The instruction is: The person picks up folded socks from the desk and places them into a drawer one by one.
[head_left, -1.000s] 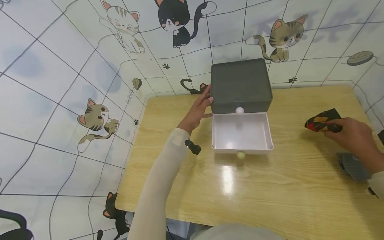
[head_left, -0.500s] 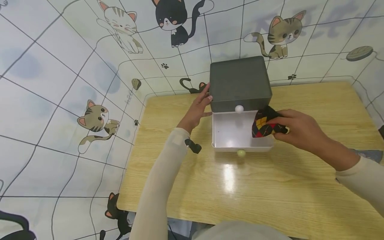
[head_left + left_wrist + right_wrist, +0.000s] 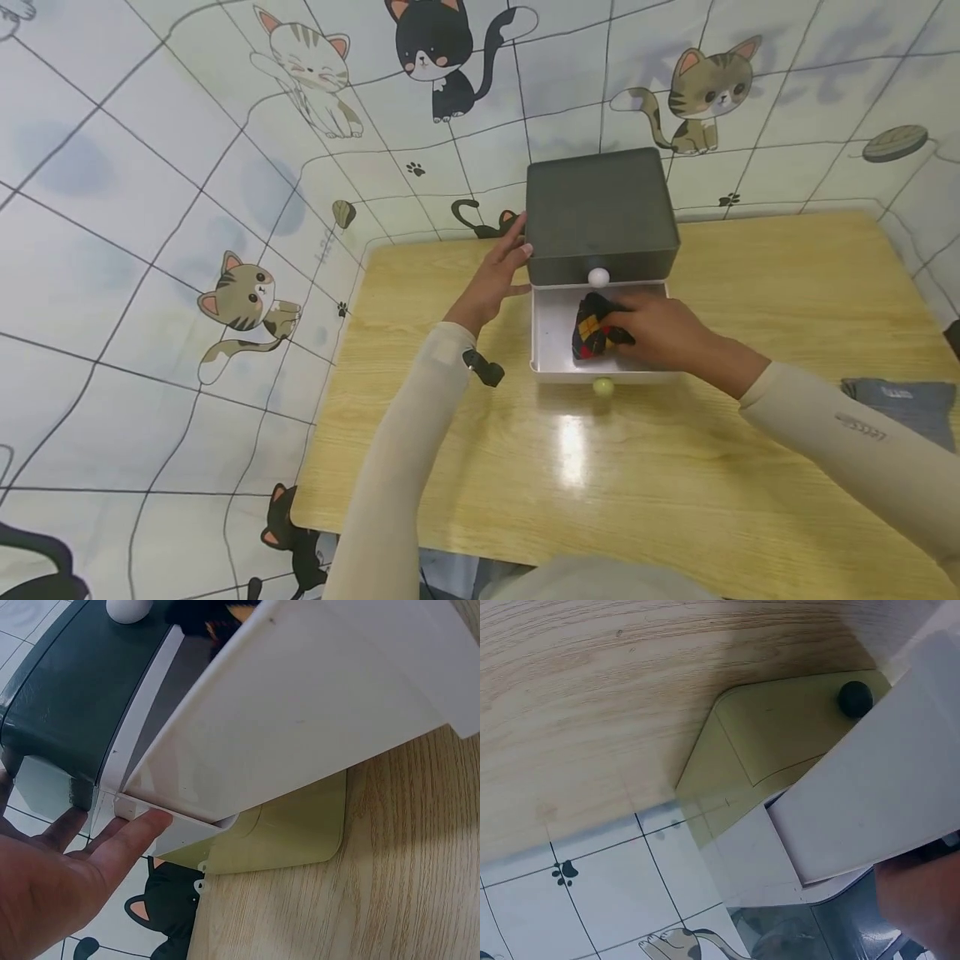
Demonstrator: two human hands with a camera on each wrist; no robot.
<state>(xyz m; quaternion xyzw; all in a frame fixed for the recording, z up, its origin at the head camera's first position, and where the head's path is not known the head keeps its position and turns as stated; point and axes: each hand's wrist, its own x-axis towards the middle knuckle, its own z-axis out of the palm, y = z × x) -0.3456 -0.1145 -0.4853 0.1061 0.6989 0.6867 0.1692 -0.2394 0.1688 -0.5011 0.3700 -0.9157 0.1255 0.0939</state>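
Open white drawer (image 3: 546,333): left half free, my right hand (image 3: 660,333) w/ argyle sock (image 3: 594,328) fills the rest. Dark box (image 3: 600,212) blocks behind, my left hand (image 3: 498,271) its left side. Table (image 3: 465,467) front wide open; grey cloth (image 3: 900,407) far right.

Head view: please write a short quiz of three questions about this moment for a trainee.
1. True or false: the drawer is open.
2. What does the right hand hold? A) sock B) cup C) pen
3. Which hand touches the side of the gray box?

Key:
1. True.
2. A: it holds the sock inside the drawer.
3. The left hand, fingers straight.
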